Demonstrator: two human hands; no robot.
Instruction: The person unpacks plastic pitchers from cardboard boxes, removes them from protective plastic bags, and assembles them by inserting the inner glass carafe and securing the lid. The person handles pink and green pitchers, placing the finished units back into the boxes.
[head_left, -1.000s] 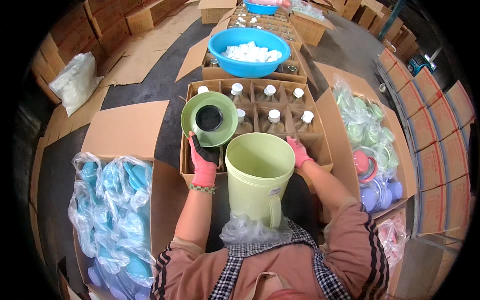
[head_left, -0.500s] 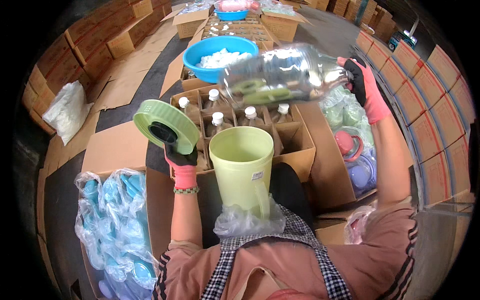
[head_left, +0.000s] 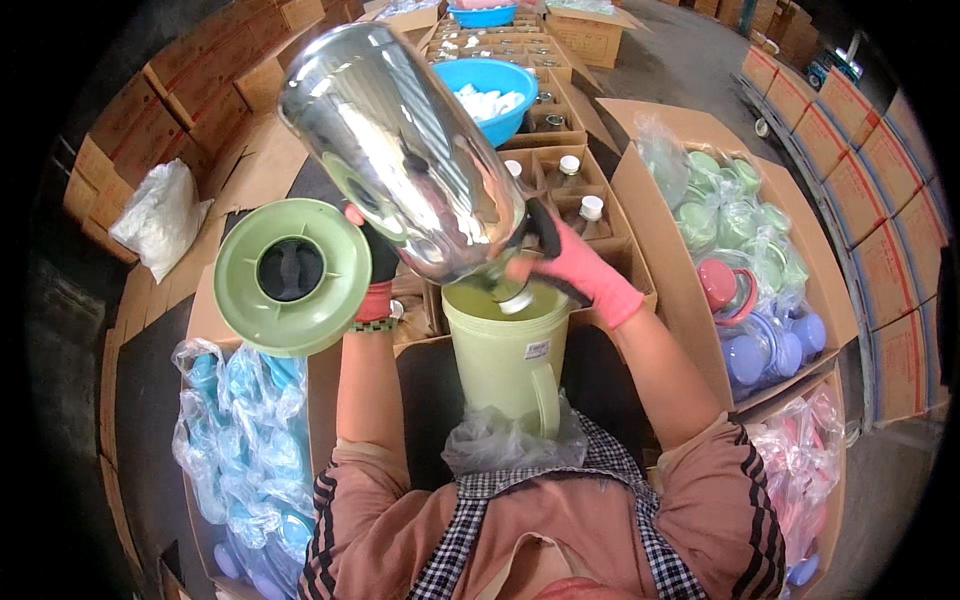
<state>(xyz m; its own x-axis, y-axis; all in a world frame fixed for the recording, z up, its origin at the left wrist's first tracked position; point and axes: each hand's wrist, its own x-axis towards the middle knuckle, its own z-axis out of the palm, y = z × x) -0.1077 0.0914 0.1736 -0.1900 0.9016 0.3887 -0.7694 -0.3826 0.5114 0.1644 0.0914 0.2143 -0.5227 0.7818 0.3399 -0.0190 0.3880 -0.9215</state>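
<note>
Right hand (head_left: 585, 272) grips a silvered flask (head_left: 400, 150) over a green jug (head_left: 508, 350); left hand (head_left: 375, 275) clasps a green lid (head_left: 290, 275); cardboard boxes (head_left: 150, 110) crowd the floor.

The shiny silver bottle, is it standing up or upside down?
Tipped upside down: the silver bottle slants neck-first into the green jug, held by the right hand.

Bright daylight, glare on silvered flask (head_left: 400, 150); fisheye bending, dark vignette corners.

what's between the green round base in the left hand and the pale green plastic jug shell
In the head view, the left hand in its dark and pink glove lies between the green round base and the pale green plastic jug shell.
</note>
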